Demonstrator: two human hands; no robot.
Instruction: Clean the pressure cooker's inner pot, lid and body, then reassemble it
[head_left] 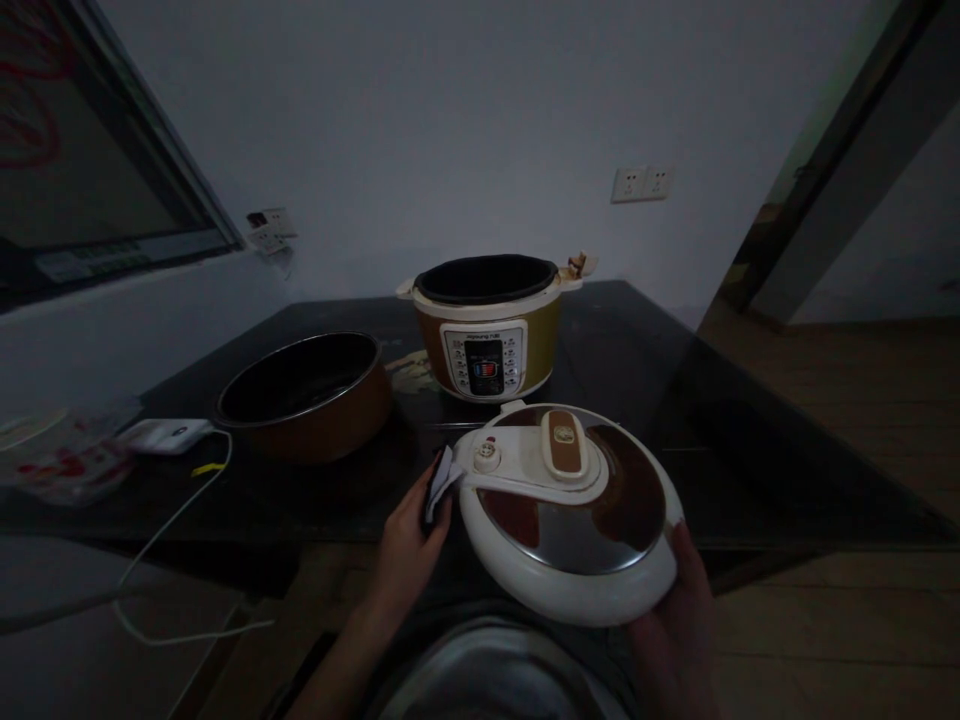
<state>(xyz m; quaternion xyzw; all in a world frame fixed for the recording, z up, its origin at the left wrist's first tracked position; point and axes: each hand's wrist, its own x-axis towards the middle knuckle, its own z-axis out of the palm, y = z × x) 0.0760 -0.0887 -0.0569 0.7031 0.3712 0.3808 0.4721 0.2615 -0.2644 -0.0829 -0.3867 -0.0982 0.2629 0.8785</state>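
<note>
A white, round pressure cooker lid (570, 540) with a shiny metal and brown top is held at the table's front edge, tilted toward me. My right hand (679, 620) grips its lower right rim from the side and beneath. My left hand (411, 540) is closed on a folded grey and black cloth (442, 482), which touches the lid's left edge beside the pressure valve (487, 455). Beyond the lid stands the open pressure cooker (538, 350), with a control panel on its front and a dark interior.
A brown pot (337, 420) with a dark inside sits left of the cooker on the black table (720, 400). Farther left are a white device (169, 435) with a cable (169, 525) and a plastic bag (82, 465). Wall sockets (641, 184) are behind.
</note>
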